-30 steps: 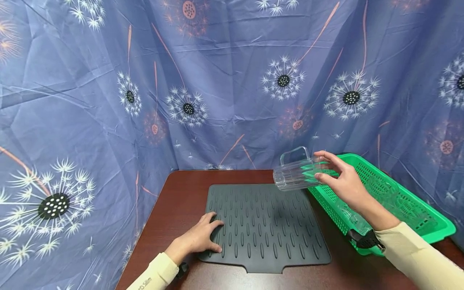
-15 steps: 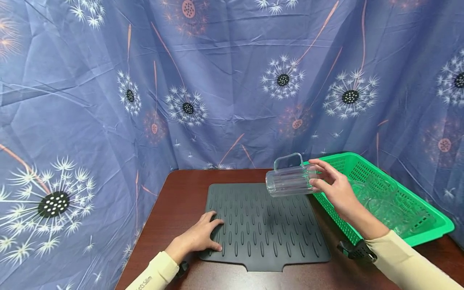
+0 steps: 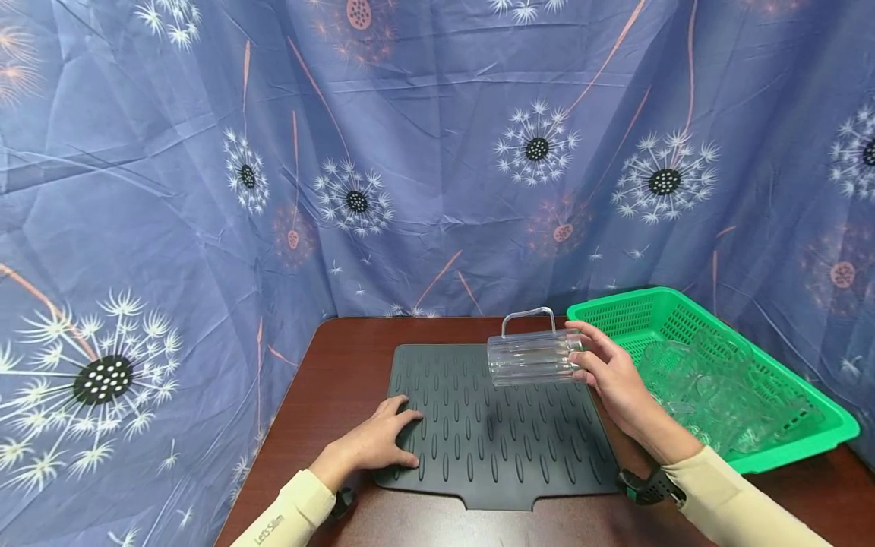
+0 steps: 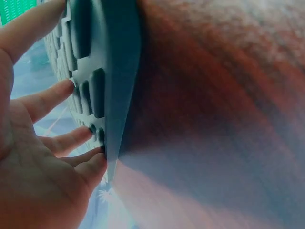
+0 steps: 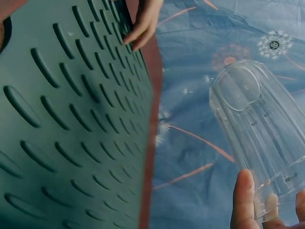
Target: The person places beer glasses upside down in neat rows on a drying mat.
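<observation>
A clear glass mug [image 3: 529,357] with a fluted body lies sideways in the air over the right part of a dark grey ribbed mat [image 3: 472,441]. My right hand [image 3: 618,384] grips one end of it, thumb and fingers on opposite sides; the handle points up. In the right wrist view the mug's [image 5: 259,124] other round end faces away from the fingers. At the mat's left edge my left hand [image 3: 372,441] rests with fingers spread, fingertips on the ribbed surface. Seen from the left wrist, those fingertips [image 4: 66,87] touch the mat's ribs, and the palm holds nothing.
Right of the mat stands a green plastic basket [image 3: 796,448] with several clear glasses [image 3: 724,395] inside. Both mat and basket are on a dark brown wooden table [image 3: 342,372]. A blue curtain [image 3: 437,190] with dandelion prints hangs close behind it.
My right hand has carried the mug leftward and lower, away from the basket and over the mat. The left hand stays at the mat's left edge.
</observation>
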Available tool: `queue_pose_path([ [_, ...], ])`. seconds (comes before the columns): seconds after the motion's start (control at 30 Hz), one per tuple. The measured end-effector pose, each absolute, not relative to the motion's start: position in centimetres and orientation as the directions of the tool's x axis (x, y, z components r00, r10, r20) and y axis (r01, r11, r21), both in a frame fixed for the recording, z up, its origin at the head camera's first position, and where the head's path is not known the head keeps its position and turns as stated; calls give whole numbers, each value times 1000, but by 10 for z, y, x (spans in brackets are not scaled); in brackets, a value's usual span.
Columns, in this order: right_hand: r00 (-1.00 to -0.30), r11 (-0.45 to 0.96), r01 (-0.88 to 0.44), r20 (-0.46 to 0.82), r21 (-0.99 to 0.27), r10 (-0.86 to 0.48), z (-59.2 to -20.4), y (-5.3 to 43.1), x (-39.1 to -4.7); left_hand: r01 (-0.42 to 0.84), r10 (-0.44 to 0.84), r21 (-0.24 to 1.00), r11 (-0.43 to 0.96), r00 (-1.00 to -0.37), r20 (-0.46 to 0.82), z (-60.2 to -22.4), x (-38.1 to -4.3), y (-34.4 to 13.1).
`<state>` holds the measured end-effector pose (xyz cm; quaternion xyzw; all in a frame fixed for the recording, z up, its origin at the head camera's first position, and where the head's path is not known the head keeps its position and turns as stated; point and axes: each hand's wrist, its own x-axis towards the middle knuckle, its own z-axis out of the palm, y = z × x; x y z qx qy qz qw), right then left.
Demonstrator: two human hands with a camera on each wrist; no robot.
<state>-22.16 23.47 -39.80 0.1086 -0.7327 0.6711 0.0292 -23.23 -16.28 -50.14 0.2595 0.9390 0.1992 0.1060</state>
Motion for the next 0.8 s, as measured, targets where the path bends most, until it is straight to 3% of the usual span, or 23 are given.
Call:
queue_pose_path([
  [0.8, -991, -48, -21, 27, -999, -132, -457, 212, -244, 372, 470, 502, 781, -879, -80, -490, -239, -151],
])
